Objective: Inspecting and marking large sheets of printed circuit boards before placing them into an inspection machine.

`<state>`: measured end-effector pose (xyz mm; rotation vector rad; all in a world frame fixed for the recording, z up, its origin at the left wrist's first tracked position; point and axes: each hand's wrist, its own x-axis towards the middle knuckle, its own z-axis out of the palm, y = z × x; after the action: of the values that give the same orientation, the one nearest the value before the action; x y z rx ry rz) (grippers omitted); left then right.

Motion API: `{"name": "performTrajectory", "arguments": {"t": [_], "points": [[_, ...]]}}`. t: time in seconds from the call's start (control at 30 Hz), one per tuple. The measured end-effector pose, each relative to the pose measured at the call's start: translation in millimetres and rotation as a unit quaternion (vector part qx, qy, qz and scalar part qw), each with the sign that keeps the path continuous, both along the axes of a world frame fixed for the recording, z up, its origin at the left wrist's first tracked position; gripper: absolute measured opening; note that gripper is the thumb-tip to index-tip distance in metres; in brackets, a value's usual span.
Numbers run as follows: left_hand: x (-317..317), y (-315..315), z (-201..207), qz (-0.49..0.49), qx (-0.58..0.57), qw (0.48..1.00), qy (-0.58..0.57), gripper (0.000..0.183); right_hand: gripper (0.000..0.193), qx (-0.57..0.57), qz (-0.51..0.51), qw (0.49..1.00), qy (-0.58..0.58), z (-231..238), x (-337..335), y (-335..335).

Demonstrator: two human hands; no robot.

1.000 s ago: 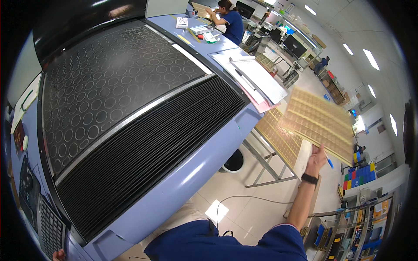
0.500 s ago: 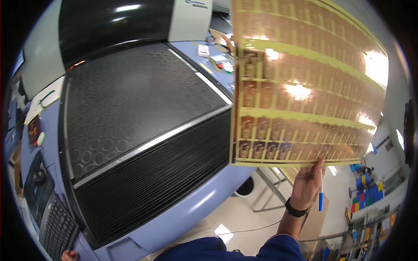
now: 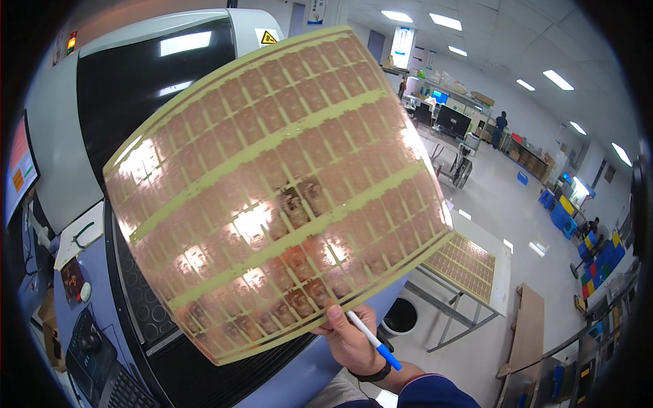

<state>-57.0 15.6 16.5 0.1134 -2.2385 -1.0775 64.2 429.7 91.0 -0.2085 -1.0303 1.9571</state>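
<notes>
A large copper-coloured circuit board panel (image 3: 272, 129) with yellow-green borders is held up tilted in front of me, filling the middle of the view. My right hand (image 3: 352, 345) pinches its lower edge, thumb on the near face; the other fingers are mostly behind it. Between the fingers of that hand there is also a white marker pen (image 3: 367, 332) with a blue end, slanting down to the right. Lamp light glares off the panel, and a few of its cells look darker. My left hand is out of view.
Behind the panel stands a grey machine (image 3: 49, 146) with a black hood. At the lower left are a keyboard (image 3: 129, 391) and a mouse (image 3: 88, 341). Another panel (image 3: 466, 265) lies on a table to the right, near a black bin (image 3: 400, 315). Two people are far back.
The panel has swung from the right to the middle, tilting and now covering most of the machine bed. My view has risen towards the room. My left hand has left the view.
</notes>
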Motion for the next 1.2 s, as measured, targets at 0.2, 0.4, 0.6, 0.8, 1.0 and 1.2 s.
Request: {"name": "performTrajectory", "arguments": {"t": [0.2,0.4,0.6,0.8,1.0,1.2], "points": [[-10,7,-5,-0.037,0.068,0.997,0.008,0.033,0.017,-0.018,0.037,0.999,0.013,-4,-8,6],[-9,3,-21,-0.026,0.15,0.988,0.02,0.032,0.035,0.036,0.02,0.999,0.003,-20,42,52],[1,1,-19,-0.024,0.169,0.985,0.038,0.029,0.028,0.007,0.035,0.998,0.045,-75,94,82],[2,-2,-25,-0.04,0.168,0.983,0.056,0.029,0.03,-0.014,0.033,0.999,0.04,-67,87,80],[-5,-9,-42,-0.047,0.215,0.974,0.061,0.02,0.043,-0.044,0.166,0.981,0.095,-85,96,114],[-5,-12,-35,-0.067,0.165,0.982,0.063,0.03,0.069,-0.13,0.162,0.978,0.016,-52,86,73]]}}
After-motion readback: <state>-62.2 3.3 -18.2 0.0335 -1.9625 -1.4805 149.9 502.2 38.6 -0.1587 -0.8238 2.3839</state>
